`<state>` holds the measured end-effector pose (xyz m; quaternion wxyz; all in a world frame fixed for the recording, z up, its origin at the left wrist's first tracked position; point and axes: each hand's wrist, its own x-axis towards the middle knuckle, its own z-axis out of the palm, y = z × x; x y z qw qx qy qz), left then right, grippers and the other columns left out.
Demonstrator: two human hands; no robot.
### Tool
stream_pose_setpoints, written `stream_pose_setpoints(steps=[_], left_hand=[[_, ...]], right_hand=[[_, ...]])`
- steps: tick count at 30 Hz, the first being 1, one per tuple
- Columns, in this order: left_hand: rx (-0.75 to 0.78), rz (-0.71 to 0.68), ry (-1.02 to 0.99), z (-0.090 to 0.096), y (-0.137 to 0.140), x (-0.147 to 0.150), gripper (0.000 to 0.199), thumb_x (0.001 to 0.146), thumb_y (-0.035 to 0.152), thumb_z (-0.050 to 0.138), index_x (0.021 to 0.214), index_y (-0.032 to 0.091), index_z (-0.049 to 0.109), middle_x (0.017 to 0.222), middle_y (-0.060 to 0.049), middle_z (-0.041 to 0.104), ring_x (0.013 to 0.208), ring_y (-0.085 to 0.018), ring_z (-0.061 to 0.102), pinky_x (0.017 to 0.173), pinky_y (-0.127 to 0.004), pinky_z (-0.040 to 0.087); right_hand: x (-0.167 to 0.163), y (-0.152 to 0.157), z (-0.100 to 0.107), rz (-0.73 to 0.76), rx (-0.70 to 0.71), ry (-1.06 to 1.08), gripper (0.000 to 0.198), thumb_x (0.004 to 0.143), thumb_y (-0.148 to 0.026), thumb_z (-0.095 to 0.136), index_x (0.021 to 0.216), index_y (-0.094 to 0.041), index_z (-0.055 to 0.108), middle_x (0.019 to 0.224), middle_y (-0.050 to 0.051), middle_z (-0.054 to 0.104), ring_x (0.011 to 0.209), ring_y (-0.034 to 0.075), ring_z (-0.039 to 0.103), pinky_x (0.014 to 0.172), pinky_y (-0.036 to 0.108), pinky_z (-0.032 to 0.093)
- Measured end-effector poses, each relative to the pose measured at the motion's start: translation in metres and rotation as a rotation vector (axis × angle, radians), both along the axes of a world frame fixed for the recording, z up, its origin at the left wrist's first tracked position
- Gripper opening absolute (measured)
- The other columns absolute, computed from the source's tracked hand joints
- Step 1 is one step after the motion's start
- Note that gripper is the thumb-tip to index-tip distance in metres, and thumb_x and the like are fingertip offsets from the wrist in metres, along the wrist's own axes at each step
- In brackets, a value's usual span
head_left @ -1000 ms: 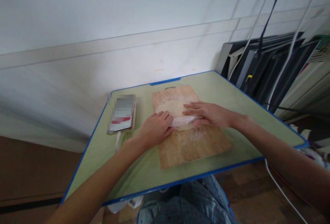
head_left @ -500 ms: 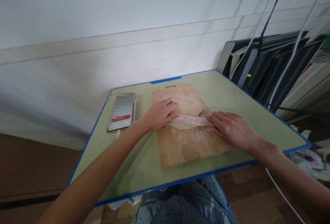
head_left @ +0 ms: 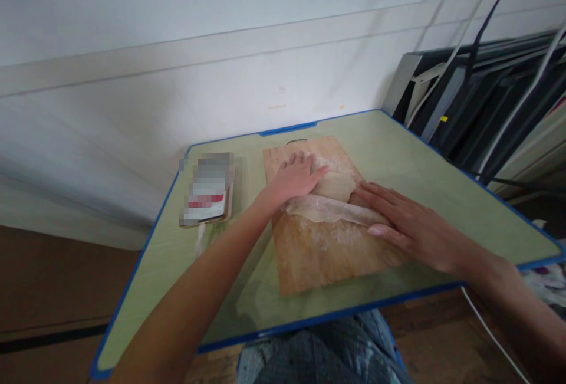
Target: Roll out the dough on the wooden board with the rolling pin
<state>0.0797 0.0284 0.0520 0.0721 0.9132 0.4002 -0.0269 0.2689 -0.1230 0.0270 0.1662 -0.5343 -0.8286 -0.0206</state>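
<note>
A floured sheet of pale dough (head_left: 336,184) lies on a wooden board (head_left: 309,260). Its near side forms a long roll (head_left: 342,210) running across the board; whether a pin is inside the roll is hidden. My left hand (head_left: 297,179) rests open, fingers spread, on the dough's left part, with its heel over the roll's left end. Over the right end lies my right hand (head_left: 404,219), fingers stretched out and thumb on the near side. Neither hand is closed around the roll.
The board stands on a green table (head_left: 247,278) with blue edging. To the left is a phone-like device (head_left: 212,186), partly blurred, with a white cable (head_left: 200,239). Dark flat panels (head_left: 490,98) lean at the right, behind hanging cords. A white wall (head_left: 230,89) borders the far side.
My left hand has moved away from me over the dough and its fingers have spread. My right hand's fingers have straightened out along the roll's end. The view has shifted slightly.
</note>
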Motion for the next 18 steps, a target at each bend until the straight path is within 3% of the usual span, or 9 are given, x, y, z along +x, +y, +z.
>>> stream_pose_setpoints(steps=[8,15,18], left_hand=[[0.091,0.078,-0.043,-0.003,-0.031,-0.019,0.067,0.093,0.059,0.017,0.142,0.015,0.03,0.151,-0.013,0.029,0.141,-0.028,0.019,0.112,-0.047,0.018],[0.095,0.076,-0.069,-0.001,-0.009,-0.002,0.063,0.095,0.053,0.017,0.14,0.011,0.031,0.148,-0.016,0.033,0.138,-0.028,0.026,0.109,-0.047,0.026],[0.086,0.082,-0.048,-0.001,-0.013,-0.003,0.064,0.095,0.054,0.016,0.141,0.012,0.031,0.149,-0.016,0.032,0.138,-0.029,0.026,0.109,-0.049,0.024]], right_hand=[[-0.012,-0.022,-0.005,0.022,0.044,-0.021,0.059,0.092,-0.05,0.038,0.143,-0.02,0.031,0.142,0.015,0.044,0.129,0.029,0.041,0.096,0.055,0.044],[-0.003,-0.009,-0.007,0.012,-0.022,0.044,0.056,0.093,-0.046,0.036,0.144,-0.024,0.028,0.142,0.011,0.045,0.129,0.028,0.041,0.099,0.055,0.041],[-0.004,-0.011,-0.005,0.022,-0.002,0.037,0.057,0.093,-0.046,0.036,0.144,-0.022,0.029,0.142,0.012,0.045,0.129,0.028,0.041,0.099,0.054,0.041]])
